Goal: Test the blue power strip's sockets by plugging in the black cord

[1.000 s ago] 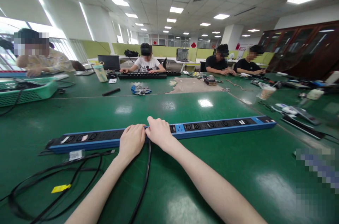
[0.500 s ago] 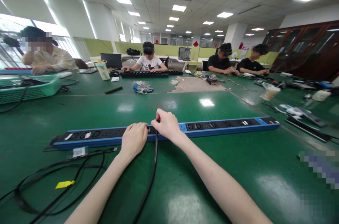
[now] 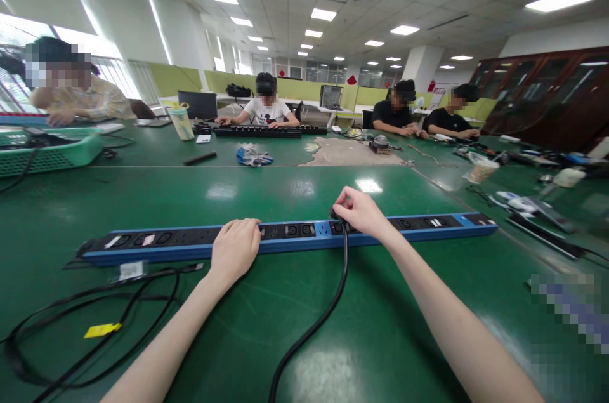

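Note:
A long blue-and-black power strip (image 3: 291, 231) lies across the table, with rows of sockets facing up. Over its left half rests my left hand (image 3: 236, 247), its fingers wrapped across the top and gripping it. My right hand (image 3: 360, 212) pinches a black plug (image 3: 334, 214) just above the sockets, right of the blue socket section. Whether the plug touches a socket is hard to make out. From it a thick black power cord (image 3: 345, 263) curves down to the bottom edge of the view.
Left of my arm lies a coiled black cable (image 3: 175, 295) with a yellow tag (image 3: 102, 330). A green basket (image 3: 71, 152) stands far left, gloves (image 3: 254, 155) beyond the strip. Cups (image 3: 181, 124) and assorted tools (image 3: 542, 206) sit around. Several people sit across the table.
My right hand has moved right along the power strip, carrying the plug and its cord past the blue socket section. My left hand stays on the strip.

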Tool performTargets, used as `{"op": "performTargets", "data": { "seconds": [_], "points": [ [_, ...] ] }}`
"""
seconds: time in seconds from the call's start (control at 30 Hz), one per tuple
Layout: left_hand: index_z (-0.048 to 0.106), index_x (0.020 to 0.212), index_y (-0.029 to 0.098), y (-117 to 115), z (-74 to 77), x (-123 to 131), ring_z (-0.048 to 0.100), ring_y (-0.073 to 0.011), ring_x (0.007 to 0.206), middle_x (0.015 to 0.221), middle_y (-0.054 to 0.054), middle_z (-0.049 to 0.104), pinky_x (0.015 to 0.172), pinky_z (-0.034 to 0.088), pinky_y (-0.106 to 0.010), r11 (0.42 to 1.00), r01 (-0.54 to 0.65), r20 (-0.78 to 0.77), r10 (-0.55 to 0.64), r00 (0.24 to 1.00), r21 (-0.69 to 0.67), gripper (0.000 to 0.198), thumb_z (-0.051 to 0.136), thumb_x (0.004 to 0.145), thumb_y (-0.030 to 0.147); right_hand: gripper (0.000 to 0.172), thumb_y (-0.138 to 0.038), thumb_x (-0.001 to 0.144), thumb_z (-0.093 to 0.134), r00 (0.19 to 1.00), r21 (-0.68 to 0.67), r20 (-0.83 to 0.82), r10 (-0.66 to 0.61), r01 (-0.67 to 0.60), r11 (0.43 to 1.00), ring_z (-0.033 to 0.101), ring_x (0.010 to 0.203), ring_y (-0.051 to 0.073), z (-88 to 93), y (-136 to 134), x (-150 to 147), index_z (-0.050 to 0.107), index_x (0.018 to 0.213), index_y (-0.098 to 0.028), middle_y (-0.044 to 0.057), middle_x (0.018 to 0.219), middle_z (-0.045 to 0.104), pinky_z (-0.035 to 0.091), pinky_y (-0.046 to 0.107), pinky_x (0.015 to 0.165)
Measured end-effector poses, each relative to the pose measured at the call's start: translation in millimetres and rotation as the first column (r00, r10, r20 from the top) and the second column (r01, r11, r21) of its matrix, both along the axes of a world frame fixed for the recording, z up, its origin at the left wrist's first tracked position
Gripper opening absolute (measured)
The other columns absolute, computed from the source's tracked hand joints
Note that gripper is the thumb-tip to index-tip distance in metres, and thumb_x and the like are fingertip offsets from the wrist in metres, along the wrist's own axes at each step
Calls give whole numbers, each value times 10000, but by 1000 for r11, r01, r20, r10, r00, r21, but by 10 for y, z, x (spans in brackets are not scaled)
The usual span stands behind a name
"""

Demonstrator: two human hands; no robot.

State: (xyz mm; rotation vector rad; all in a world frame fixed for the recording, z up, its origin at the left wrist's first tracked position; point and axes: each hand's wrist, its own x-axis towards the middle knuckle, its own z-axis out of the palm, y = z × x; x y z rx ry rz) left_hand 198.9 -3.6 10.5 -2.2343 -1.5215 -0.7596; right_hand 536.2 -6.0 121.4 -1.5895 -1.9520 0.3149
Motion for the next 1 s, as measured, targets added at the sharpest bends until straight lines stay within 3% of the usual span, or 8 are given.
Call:
{"op": "performTargets", "data": {
  "seconds": [0.1, 0.27, 0.53, 1.0],
  "points": [
    [717, 1153, 221, 27, -28, -7, 707, -265, 1050, 1108, -95, 783, 1072, 440, -434, 1000, 1, -6, -1, 1000, 4, 375, 359, 1055, 277, 127, -333, 898, 657, 999, -46, 26, 29, -27, 999, 592, 652, 144, -161, 78, 12, 644, 885, -206, -8, 728, 694, 362, 251, 634],
    [711, 1161, 220, 41, -38, -16, 706, -270, 1052, 1105, -96, 781, 1049, 450, -437, 1000, 2, -23, -2, 1000, -4, 378, 351, 1054, 270, 104, -316, 877, 672, 995, -54, 68, 68, -64, 996, 611, 711, 151, -262, 115, -115, 652, 866, -215, 5, 813, 729, 368, 244, 653],
    [703, 1169, 205, 18, -20, -3, 699, -268, 1061, 1121, -99, 776, 1072, 438, -437, 1000, 3, -29, -3, 1000, -3, 376, 349, 1062, 273, 120, -342, 882, 672, 983, -62, 183, -28, 40, 997, 644, 766, 178, -268, 95, -177, 673, 880, -223, 29, 846, 735, 373, 259, 683],
    [708, 1168, 195, 18, -20, -4, 700, -271, 1062, 1121, -100, 777, 1054, 446, -429, 1000, -1, -30, 1, 1000, -8, 366, 370, 1061, 284, 159, -319, 989, 559, 898, -14, 437, -48, 60, 998, 683, 866, 237, -294, -143, -465, 645, 1098, -242, 70, 938, 737, 383, 296, 729]
  ]
}}
